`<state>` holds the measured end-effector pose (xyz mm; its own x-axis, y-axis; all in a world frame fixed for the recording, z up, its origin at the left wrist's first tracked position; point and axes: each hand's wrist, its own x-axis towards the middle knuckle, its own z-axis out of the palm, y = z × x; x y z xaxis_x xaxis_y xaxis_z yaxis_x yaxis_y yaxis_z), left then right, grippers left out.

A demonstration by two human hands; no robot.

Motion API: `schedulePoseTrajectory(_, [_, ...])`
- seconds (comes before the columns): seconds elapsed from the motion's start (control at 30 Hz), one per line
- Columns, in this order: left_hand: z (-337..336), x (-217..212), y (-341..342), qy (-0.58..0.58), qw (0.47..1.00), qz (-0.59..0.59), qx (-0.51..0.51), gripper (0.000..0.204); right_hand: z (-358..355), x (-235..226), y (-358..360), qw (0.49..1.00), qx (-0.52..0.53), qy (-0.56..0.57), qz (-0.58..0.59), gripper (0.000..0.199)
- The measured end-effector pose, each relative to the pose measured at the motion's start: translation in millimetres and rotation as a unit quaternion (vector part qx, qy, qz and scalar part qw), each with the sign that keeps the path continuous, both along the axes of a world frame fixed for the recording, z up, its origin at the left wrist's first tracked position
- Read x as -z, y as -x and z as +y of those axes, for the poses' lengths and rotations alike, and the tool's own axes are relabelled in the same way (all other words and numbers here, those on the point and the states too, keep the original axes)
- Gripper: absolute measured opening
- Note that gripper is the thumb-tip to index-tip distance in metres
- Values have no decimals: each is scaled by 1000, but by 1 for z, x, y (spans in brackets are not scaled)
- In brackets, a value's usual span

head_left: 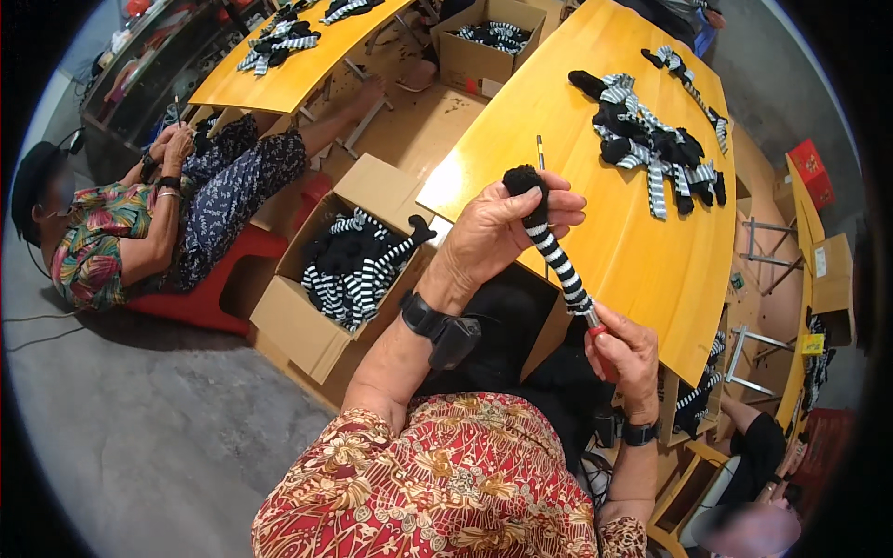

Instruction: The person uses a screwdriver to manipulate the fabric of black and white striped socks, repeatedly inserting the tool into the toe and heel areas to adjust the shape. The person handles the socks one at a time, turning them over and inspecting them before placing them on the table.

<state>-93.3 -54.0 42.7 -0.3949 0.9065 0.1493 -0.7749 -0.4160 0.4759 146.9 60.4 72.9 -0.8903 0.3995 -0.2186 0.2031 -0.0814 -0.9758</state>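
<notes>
On my feed I see a grey floor (186,418), long yellow wooden tabletop (521,121), pale grey wall (772,84) and red plastic stool (209,312)

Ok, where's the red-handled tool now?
Head view, right of centre: the red-handled tool is in the right hand, at the lower end of the striped knit.

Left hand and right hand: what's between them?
In the head view, a black-and-white striped knitted piece runs from the left hand to a red-handled tool in the right hand.
</notes>
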Motion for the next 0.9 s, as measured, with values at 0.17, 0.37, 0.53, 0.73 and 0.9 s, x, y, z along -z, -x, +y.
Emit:
schedulePoseTrajectory(0.17, [11,-7,-24,-34,998,-49,26,21,17,11,-10,983,-15,174,59,39])
schedulePoseTrajectory(0.37, [19,-20,-35,-19,999,-5,26,26,16,15,-11,969,-8,222,107,39])
schedulePoseTrajectory(0.53, [23,-20,-24,-8,1000,9,22,33,-16,8,1,994,63,-4,95,40])
schedulePoseTrajectory(0.73, [20,-28,-17,67,987,73,-127,35,-13,1,5,967,81,-229,70,37])
schedulePoseTrajectory(0.9, [15,-23,-7,145,945,174,-238,26,-16,-18,13,919,44,-381,95,39])
